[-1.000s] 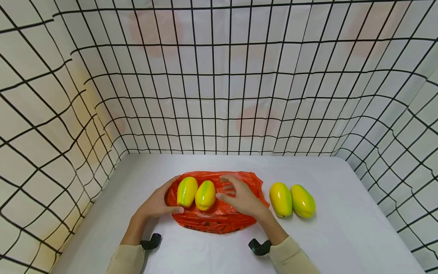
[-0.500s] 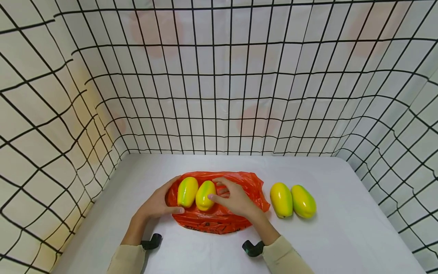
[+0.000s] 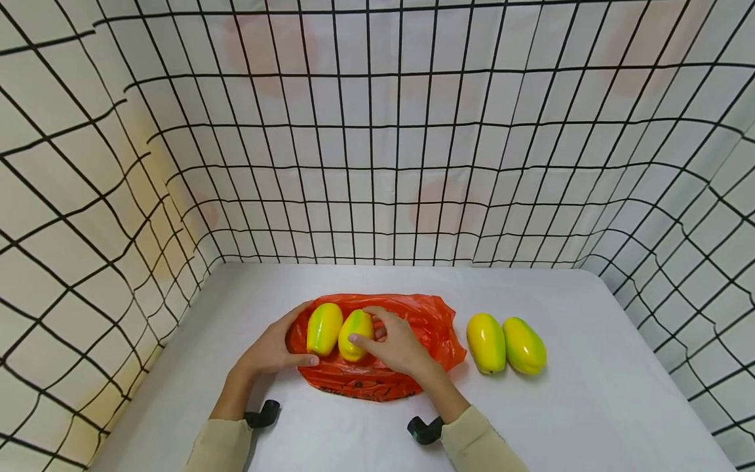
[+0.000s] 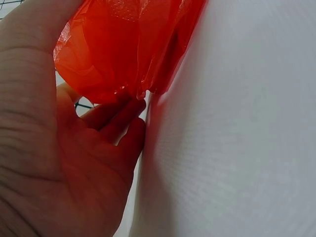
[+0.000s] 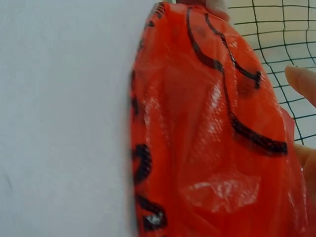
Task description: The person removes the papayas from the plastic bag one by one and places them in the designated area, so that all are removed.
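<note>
4 fruits (image 3: 486, 343): 2 left, 2 right. 1 bag (image 3: 433, 328). 2 hands (image 3: 270, 347). 2 black wrist cameras (image 3: 426, 431). 1 bench (image 3: 601, 393).

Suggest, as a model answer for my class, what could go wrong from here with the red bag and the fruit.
The right hand curves round a glossy fruit, whose smooth, rounded surface might let it slip or roll.

The neighbouring fruit lies close beside it, so a sideways move could knock it towards the left hand.

The red bag looks thin and wrinkled, so it may bunch up or drag along.
</note>
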Tool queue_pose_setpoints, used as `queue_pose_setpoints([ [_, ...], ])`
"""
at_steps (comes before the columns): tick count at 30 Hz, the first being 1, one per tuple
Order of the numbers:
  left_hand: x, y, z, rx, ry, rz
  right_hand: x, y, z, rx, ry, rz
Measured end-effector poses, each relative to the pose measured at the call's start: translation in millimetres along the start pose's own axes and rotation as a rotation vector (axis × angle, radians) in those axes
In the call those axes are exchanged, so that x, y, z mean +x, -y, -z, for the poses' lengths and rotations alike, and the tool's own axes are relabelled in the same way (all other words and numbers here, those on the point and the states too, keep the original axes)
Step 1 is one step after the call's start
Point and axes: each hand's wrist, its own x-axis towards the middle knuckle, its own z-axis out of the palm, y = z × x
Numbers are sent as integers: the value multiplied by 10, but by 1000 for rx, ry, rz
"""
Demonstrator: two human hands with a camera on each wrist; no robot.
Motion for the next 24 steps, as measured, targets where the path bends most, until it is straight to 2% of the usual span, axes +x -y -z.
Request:
queue_pose_setpoints([
  [12, -9, 16, 10, 1, 2, -10, 13, 23, -116, -34, 18, -8],
  [24, 7, 7, 5, -17, 3, -22, 34, 3, -133, -24, 36, 1],
])
